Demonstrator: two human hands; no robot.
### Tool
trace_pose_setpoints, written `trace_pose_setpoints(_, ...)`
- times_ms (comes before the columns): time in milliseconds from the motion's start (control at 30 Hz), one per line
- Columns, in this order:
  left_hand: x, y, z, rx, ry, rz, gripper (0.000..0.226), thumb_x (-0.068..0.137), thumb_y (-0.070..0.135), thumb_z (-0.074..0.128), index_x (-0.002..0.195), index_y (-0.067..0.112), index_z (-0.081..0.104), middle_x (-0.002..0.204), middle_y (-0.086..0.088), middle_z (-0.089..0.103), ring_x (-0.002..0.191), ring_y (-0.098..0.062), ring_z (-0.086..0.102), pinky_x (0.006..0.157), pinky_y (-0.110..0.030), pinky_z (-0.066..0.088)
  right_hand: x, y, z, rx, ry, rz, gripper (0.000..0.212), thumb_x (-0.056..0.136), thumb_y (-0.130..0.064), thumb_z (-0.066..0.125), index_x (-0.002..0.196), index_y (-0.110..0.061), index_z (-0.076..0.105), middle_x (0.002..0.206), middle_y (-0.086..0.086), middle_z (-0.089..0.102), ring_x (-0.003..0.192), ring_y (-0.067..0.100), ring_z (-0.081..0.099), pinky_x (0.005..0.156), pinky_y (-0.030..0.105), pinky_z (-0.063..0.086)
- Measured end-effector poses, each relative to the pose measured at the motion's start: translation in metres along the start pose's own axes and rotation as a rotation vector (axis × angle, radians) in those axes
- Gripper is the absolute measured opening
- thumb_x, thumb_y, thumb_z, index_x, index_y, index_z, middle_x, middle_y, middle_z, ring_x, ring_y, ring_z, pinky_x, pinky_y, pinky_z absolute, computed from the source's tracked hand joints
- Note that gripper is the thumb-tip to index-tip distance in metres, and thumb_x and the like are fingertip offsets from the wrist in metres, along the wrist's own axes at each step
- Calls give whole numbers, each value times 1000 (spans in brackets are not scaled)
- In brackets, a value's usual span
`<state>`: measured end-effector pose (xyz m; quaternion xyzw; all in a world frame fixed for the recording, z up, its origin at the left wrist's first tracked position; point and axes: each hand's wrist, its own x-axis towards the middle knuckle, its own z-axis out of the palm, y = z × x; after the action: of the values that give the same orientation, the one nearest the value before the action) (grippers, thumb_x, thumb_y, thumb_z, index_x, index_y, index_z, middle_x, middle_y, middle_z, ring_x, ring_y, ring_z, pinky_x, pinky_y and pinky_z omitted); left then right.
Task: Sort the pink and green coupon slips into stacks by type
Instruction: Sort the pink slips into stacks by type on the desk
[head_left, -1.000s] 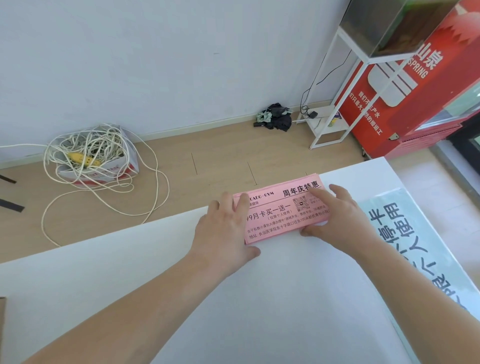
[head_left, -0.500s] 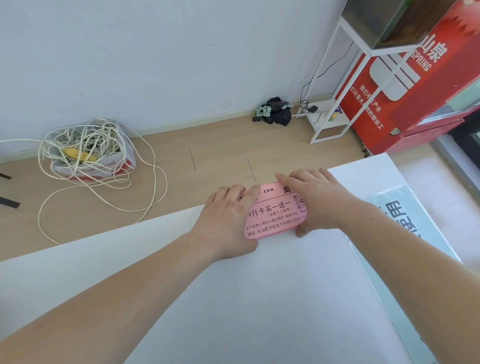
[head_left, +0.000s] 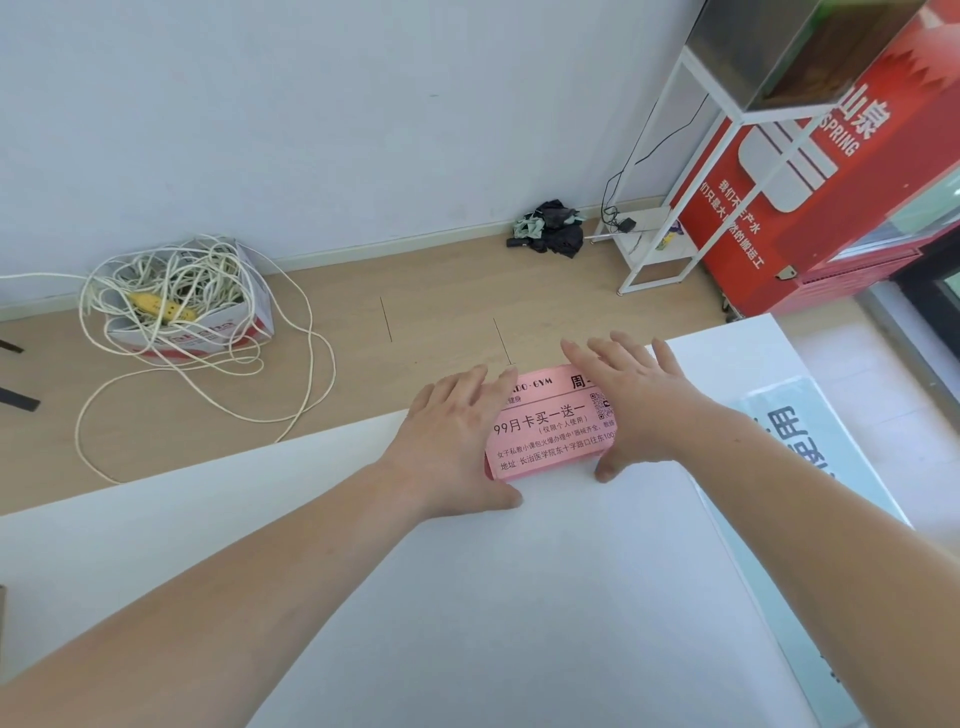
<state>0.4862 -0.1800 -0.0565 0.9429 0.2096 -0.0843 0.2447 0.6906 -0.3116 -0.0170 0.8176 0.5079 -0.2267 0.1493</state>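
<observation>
Presses the left hand (head_left: 452, 441) flat on the left end of the pink coupon stack (head_left: 550, 436), fingers (head_left: 467, 387) straight and spread, gripping nothing, thumb lying on the white table (head_left: 467, 597) just below the stack's near left corner. Lays the right hand (head_left: 641, 410) over the stack's right end likewise, fingers (head_left: 587, 358) extended and fanned, curled round nothing, tips reaching past the stack's far edge, thumb beside the near right corner. Leaves the printed middle of the stack showing between the two sets of fingers, at the table's far edge. Shows a pale green printed sheet (head_left: 789, 431) just right of the right-hand fingers, and a box of tangled cord (head_left: 176, 306) on the floor, well beyond the left fingertips.
</observation>
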Motion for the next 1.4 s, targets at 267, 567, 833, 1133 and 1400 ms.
trace_pose_setpoints(267,-102,-33,-33,-179,-7,-132,92,90,54,68,161,37,12,164,16,22,149,-6,25,118,-25,27,-39,-94,-32,68,86,-103,99,83,-51,78,159,-33,18,160,-3,31,149,21,27,118,42,30)
trace_pose_setpoints(567,-258,-65,-78,-418,215,-262,46,91,46,69,135,40,57,119,25,63,102,12,60,93,-23,51,-107,-264,-38,368,117,-235,43,94,-57,61,134,-40,58,123,-19,64,116,7,59,94,32,50)
trace_pose_setpoints(833,-441,-128,-105,-678,524,-476,28,92,33,73,118,41,70,106,27,70,102,9,63,88,-15,49,-156,-427,-26,756,268,-378,29,91,-44,71,120,-37,70,108,-23,70,104,-5,64,95,33,54)
trace_pose_setpoints(1133,-555,-205,-44,-373,499,-597,37,92,19,69,127,29,68,141,22,51,134,-3,46,110,-21,35,-183,-532,42,529,441,-485,26,90,-26,74,117,-26,75,125,-14,64,126,8,54,108,36,47)
trace_pose_setpoints(1400,-578,-228,-47,-217,594,-523,30,80,1,75,107,14,76,116,4,70,96,-17,67,80,-23,50,-189,-565,23,501,327,-452,28,94,-38,68,122,-32,70,116,-21,63,109,5,59,95,30,52)
